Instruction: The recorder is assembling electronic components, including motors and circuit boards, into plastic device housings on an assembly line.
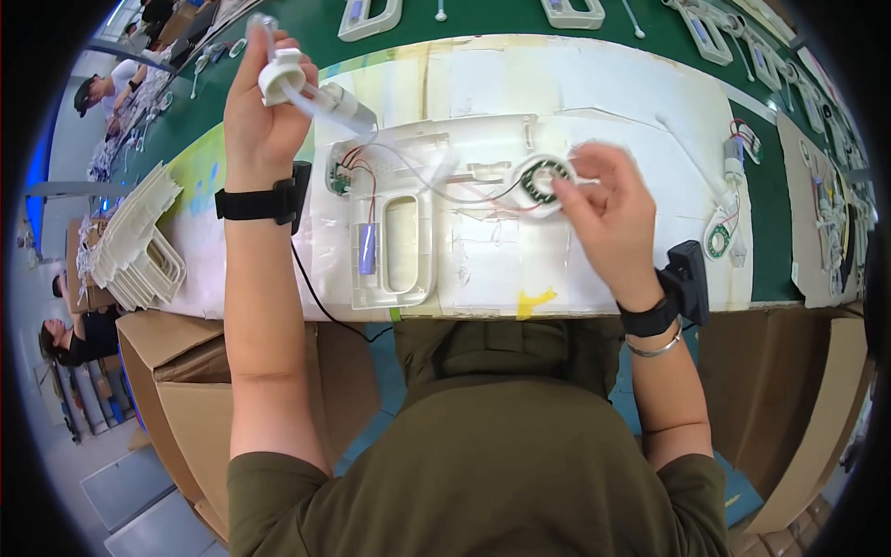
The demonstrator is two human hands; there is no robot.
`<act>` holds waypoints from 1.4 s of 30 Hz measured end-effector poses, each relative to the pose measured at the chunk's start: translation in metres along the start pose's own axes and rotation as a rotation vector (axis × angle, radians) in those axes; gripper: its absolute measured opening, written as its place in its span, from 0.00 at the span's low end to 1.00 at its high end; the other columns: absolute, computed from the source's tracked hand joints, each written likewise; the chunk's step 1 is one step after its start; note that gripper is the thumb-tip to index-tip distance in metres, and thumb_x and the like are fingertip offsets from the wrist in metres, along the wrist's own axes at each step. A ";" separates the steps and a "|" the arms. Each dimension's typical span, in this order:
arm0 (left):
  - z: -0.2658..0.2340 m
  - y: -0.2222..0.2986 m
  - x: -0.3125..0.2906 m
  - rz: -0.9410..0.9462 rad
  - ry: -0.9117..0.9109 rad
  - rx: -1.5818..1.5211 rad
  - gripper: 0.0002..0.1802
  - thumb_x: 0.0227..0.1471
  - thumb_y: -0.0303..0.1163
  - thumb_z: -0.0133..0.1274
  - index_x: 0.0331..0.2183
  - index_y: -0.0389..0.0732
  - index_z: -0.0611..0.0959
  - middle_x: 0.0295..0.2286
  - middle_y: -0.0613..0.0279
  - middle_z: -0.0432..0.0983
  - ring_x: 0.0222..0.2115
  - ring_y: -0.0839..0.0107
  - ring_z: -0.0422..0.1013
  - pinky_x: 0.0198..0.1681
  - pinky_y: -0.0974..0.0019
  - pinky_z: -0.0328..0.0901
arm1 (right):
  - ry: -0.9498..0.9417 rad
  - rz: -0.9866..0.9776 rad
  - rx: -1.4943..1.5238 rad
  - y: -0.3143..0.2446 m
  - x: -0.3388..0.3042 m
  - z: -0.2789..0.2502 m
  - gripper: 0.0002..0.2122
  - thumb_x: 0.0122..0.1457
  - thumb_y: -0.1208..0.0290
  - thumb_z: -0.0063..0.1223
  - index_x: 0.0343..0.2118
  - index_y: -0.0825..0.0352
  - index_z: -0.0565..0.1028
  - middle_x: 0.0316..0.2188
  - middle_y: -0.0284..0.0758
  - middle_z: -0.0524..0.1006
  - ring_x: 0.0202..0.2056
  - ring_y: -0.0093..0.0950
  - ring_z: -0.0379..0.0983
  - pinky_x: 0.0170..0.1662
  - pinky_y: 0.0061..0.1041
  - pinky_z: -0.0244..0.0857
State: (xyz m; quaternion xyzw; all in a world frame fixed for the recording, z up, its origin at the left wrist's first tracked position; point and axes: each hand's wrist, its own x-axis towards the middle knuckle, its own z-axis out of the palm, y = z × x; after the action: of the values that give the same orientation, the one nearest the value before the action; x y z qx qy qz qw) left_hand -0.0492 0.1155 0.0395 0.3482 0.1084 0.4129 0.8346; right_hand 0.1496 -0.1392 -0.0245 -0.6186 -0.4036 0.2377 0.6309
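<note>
My left hand is raised over the far left of the bench, its fingers closed around a white plastic fitting with a clear tube and a cylindrical body attached. Between thumb and fingers, my right hand grips a white ring-shaped part with a round circuit board in it. Thin wires and a clear tube run from this ring toward the left. Below lies an opened white handle shell, with a purple battery and a small green circuit board wired inside.
A stack of white shells stands at the left edge. Another wired ring assembly and a thin white rod lie at the right. More white housings line the green table behind. Cardboard boxes flank my body; other people sit farther left.
</note>
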 end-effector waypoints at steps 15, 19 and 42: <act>0.083 -0.085 -0.040 0.112 -0.617 1.620 0.10 0.47 0.32 0.54 0.27 0.32 0.78 0.18 0.48 0.72 0.18 0.57 0.69 0.24 0.63 0.64 | 0.090 -0.497 -0.258 -0.007 0.025 0.031 0.12 0.51 0.74 0.58 0.39 0.69 0.72 0.23 0.36 0.74 0.23 0.31 0.71 0.30 0.23 0.67; 0.080 -0.081 -0.042 0.055 -0.684 1.656 0.12 0.49 0.31 0.52 0.35 0.32 0.78 0.24 0.49 0.75 0.24 0.58 0.71 0.30 0.64 0.66 | -0.010 -0.386 -0.419 -0.022 0.032 0.018 0.12 0.55 0.67 0.54 0.37 0.70 0.71 0.20 0.43 0.73 0.22 0.38 0.72 0.25 0.29 0.67; -0.009 -0.059 -0.084 0.274 -0.363 2.128 0.39 0.36 0.46 0.63 0.48 0.33 0.73 0.45 0.52 0.69 0.44 0.54 0.65 0.46 0.59 0.64 | -0.227 0.105 -0.972 0.006 0.056 0.011 0.19 0.59 0.56 0.46 0.27 0.72 0.70 0.20 0.51 0.73 0.26 0.49 0.72 0.30 0.40 0.66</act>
State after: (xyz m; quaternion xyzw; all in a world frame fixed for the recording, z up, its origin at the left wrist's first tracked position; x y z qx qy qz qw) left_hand -0.0705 0.0307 -0.0155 0.9576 0.2456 0.1396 0.0559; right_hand 0.1730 -0.0873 -0.0192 -0.8306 -0.5021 0.1194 0.2090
